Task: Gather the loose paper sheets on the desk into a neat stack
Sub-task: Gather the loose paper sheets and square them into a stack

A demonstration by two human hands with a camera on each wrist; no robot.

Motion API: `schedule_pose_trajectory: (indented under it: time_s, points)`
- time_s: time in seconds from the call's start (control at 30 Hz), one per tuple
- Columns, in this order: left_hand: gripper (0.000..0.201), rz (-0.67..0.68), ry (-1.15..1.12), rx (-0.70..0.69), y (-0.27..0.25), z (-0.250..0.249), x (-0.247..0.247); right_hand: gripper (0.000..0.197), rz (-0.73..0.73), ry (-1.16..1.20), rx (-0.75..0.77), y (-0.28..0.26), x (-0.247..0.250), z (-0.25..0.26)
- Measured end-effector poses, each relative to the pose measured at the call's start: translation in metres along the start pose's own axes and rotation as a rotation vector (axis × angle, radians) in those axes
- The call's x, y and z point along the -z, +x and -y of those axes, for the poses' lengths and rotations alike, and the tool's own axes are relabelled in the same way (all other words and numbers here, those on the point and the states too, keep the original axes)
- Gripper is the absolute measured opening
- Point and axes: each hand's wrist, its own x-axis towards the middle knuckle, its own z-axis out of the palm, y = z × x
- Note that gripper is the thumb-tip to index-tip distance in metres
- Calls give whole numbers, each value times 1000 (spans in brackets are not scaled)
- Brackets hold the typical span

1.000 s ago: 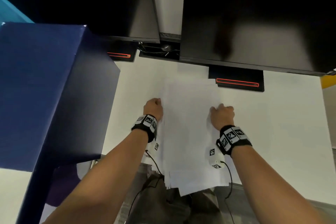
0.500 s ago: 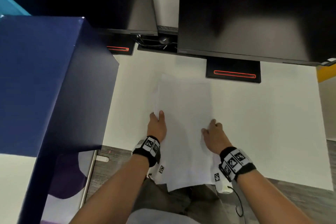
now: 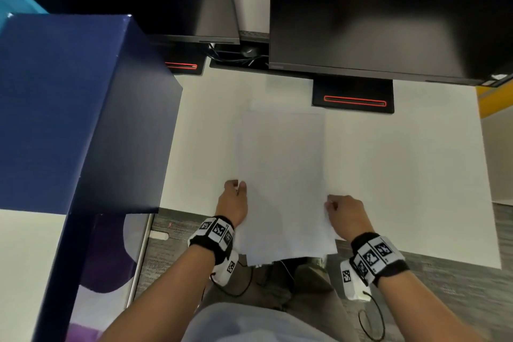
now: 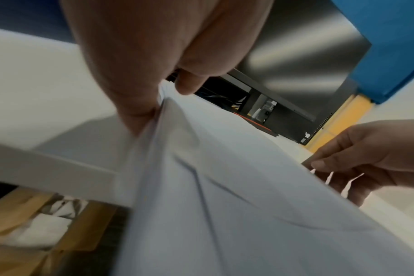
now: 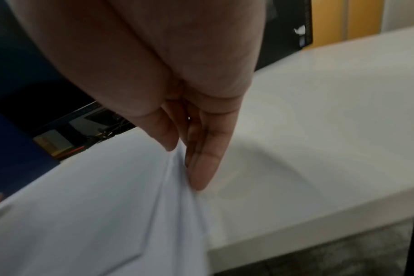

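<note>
A bundle of white paper sheets (image 3: 281,175) lies lengthwise on the white desk (image 3: 402,175), its near end hanging over the front edge. My left hand (image 3: 236,197) pinches the bundle's left edge between thumb and fingers, as the left wrist view shows on the paper sheets (image 4: 225,205). My right hand (image 3: 342,211) pinches the right edge; in the right wrist view its fingers (image 5: 201,168) clamp the creased paper sheets (image 5: 95,214). The sheet edges at the near end look uneven.
A dark blue box (image 3: 77,108) stands at the left, close to the paper. Two black monitors (image 3: 388,14) with red-lined bases (image 3: 354,97) fill the back of the desk. Cables (image 3: 238,55) lie between them. Grey floor and my legs show below the desk edge.
Both hands slid back along the paper's sides toward the near desk edge. From fists on the sheets they now pinch the left and right edges. The bundle looks narrower and more aligned.
</note>
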Motion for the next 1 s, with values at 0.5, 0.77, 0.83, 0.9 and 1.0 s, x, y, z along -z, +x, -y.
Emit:
schedule_pose_trajectory:
  time_s: [0.5,0.77,0.83,0.9,1.0]
  points:
    - [19,-98,133,-43,8,29,22,36,61,38,-96,2,-4,-5]
    - [33,-179,83,-44,39,-9,28,27,-58,132,-137,48,30,14]
    - [30,-210,78,-82,49,-32,20,34,-100,160,-129,71,27,33]
    - [29,-191,127,-129,56,-48,9,44,-51,148,-134,87,21,52]
    - [50,-212,188,-114,69,-54,8,60,-34,67,-153,95,24,62]
